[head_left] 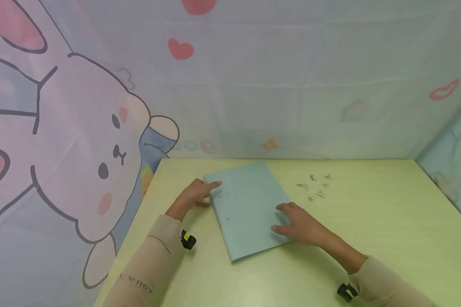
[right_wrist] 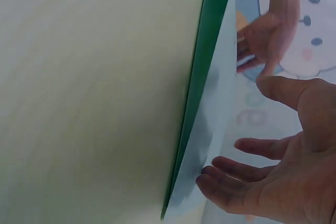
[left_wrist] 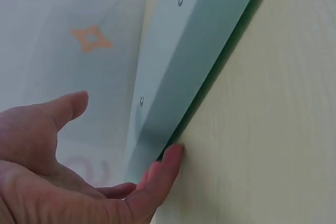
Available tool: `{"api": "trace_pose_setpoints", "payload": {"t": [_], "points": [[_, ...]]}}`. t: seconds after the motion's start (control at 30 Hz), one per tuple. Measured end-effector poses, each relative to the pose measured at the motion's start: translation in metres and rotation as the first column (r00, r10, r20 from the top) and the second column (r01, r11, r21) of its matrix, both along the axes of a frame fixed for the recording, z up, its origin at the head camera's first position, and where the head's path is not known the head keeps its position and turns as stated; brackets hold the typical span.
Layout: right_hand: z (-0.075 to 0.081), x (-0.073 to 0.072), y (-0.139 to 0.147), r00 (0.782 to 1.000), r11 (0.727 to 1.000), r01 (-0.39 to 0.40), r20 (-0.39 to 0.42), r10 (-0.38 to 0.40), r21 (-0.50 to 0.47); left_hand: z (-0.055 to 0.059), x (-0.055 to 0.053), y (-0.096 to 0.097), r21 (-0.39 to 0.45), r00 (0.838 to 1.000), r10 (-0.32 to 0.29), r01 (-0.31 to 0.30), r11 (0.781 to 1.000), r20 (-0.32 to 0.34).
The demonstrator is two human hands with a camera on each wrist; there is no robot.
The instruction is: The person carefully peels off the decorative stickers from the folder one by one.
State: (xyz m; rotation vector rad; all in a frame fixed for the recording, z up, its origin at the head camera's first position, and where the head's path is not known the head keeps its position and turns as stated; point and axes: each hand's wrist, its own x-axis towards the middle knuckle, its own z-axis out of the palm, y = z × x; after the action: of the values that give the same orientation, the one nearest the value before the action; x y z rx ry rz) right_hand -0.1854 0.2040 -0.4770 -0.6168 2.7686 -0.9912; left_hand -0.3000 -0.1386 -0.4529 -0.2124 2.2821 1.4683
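A pale blue-green ring binder (head_left: 249,209) lies closed and slightly turned on the table, its spine (left_wrist: 197,56) to the left. Two small metal rivets show on the cover near that spine. My left hand (head_left: 196,194) is at the upper part of the spine. In the left wrist view its thumb (left_wrist: 71,109) is spread away, and the fingertips (left_wrist: 172,156) are right at the spine's lower edge. Over the binder's right edge is my right hand (head_left: 301,224), its fingers loosely spread. The right wrist view shows those fingertips (right_wrist: 210,177) close over the cover.
Several small grey pieces (head_left: 302,186) and a small reddish one (head_left: 310,198) lie scattered right of the binder, too small to identify. The yellow-green table (head_left: 388,238) ends at a printed cloth backdrop (head_left: 253,85) with a rabbit on the left.
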Motion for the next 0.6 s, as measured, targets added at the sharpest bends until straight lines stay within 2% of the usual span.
{"api": "trace_pose_setpoints", "payload": {"t": [0.07,0.13,0.2,0.27,0.33,0.4,0.5,0.6], "points": [[-0.001,0.005,-0.007,0.999,0.999,-0.035,0.005,0.035,0.026,-0.001,-0.001,0.001,-0.033,1.000,0.002,-0.001,0.999,0.002],[-0.003,0.010,-0.012,0.998,0.996,-0.069,0.007,0.068,0.049,-0.004,-0.001,0.001,-0.091,1.000,-0.006,0.004,0.996,-0.022],[-0.005,0.013,-0.015,0.995,0.993,-0.095,-0.002,0.095,0.072,-0.008,-0.001,0.001,-0.145,0.998,-0.031,0.023,0.989,-0.054],[-0.007,0.016,-0.017,0.992,0.989,-0.121,-0.020,0.123,0.090,-0.009,0.000,0.000,-0.164,0.996,-0.067,0.055,0.985,-0.066],[-0.009,0.019,-0.018,0.987,0.983,-0.148,-0.044,0.153,0.111,-0.009,0.001,-0.003,-0.121,0.995,-0.088,0.081,0.989,-0.050],[-0.010,0.022,-0.019,0.980,0.976,-0.177,-0.066,0.186,0.123,-0.008,0.000,-0.007,-0.018,0.996,-0.089,0.089,0.996,0.001],[-0.011,0.026,-0.019,0.973,0.969,-0.203,-0.084,0.216,0.139,-0.009,0.000,-0.010,0.107,0.994,-0.086,0.078,0.991,0.074],[-0.011,0.028,-0.019,0.971,0.967,-0.201,-0.098,0.218,0.153,-0.011,0.003,-0.008,0.139,0.995,-0.085,0.076,0.987,0.059]]}}
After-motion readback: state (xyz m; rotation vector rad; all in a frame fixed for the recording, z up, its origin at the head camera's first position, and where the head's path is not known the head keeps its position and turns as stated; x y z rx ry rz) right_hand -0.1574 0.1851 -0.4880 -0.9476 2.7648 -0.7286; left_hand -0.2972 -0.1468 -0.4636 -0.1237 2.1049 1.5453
